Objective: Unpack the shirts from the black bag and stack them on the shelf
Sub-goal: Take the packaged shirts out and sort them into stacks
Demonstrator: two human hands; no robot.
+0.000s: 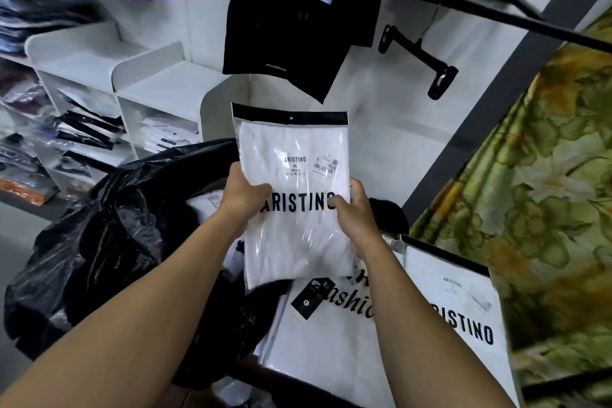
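Packaged white shirt [294,195] held upright above the black bag [109,242].
Your left hand [243,195] and right hand [356,212] grasp its side edges; the shelf [159,89] lies up-left.

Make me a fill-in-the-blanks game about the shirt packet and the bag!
1. The shirt packet is held by ____ hands.
2. The size printed on it is ____.
3. The big bag on the left is coloured ____.
4. The empty hanger dangles from the ____.

Missing words: two; XL; black; rail
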